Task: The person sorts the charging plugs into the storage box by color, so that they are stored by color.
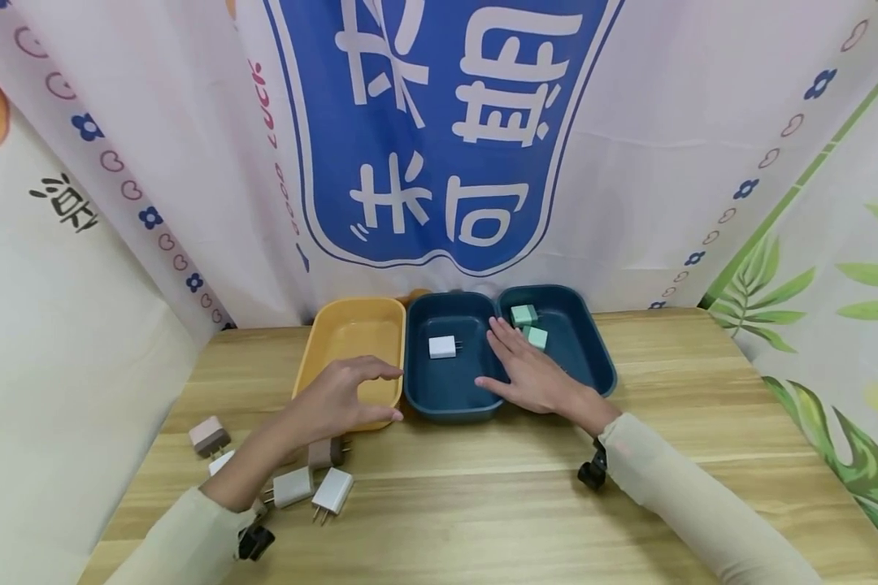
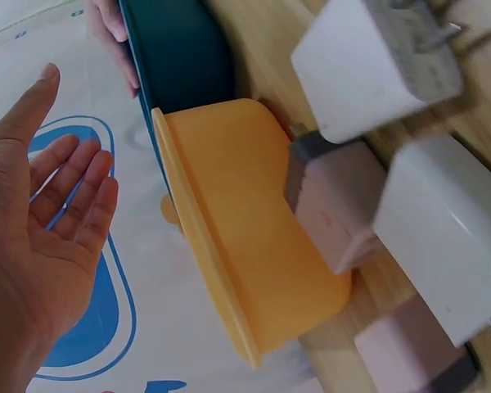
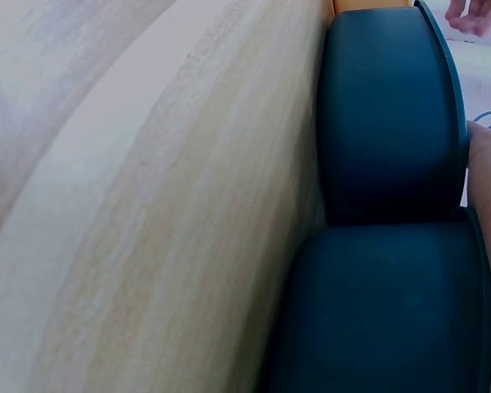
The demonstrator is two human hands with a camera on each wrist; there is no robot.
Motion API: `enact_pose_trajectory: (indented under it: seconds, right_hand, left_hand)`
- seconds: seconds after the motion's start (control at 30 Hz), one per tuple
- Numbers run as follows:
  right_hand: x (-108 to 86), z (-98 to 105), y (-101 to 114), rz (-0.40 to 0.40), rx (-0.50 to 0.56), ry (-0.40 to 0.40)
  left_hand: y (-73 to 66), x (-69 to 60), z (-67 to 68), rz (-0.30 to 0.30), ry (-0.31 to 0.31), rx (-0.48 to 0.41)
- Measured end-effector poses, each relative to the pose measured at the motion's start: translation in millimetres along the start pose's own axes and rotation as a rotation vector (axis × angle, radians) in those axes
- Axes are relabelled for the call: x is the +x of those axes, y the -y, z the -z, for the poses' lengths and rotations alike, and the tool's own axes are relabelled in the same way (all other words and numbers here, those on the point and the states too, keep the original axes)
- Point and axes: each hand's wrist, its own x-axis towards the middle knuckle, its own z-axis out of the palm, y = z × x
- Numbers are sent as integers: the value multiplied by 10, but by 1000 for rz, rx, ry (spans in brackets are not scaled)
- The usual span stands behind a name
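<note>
My left hand (image 1: pixel 336 400) hovers over the front of the yellow bin (image 1: pixel 354 333), thumb and fingers spread apart, holding nothing. The left wrist view shows its bare palm (image 2: pixel 53 237). Straight-fingered, my right hand (image 1: pixel 528 375) lies over the adjoining rims of the middle blue bin (image 1: pixel 454 392) and the right blue bin (image 1: pixel 584 349); whether it touches them I cannot tell. One white plug charger (image 1: pixel 442 348) lies in the middle bin. Two green blocks (image 1: pixel 523 315), probably chargers, lie in the right bin, partly beside my fingers. No items show in the yellow bin's visible part.
Several chargers lie on the wooden table at the left: white ones (image 1: pixel 293 487), a pink-and-brown one (image 1: pixel 209 437), and another brownish one (image 1: pixel 325 453) by the yellow bin. My left forearm partly covers some. A printed curtain (image 1: pixel 263 244) hangs behind the bins.
</note>
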Motion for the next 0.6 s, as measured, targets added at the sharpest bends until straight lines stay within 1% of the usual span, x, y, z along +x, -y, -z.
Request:
enact_pose_trajectory:
  seconds: [0.1, 0.2, 0.27, 0.37, 0.5, 0.6]
  right_hand:
    - [-1, -2, -12, 0, -6, -3]
    - [6, -22, -10, 3, -7, -4]
    - [4, -27, -10, 2, -4, -8]
    - [0, -29, -11, -4, -3, -4]
    - [-6, -22, -11, -3, -3, -2]
    - [-3, -21, -15, 1, -8, -9]
  left_hand:
    - [0, -61, 22, -19, 1, -11]
    - [-3, -150, 47, -41, -6, -3]
    - [-6, -206, 62, -41, 3, 1]
    - [-4, -281, 85, -24, 35, -3]
    - [5, -354, 119, -2, 86, -34]
    - [13, -393, 145, -8, 126, -65]
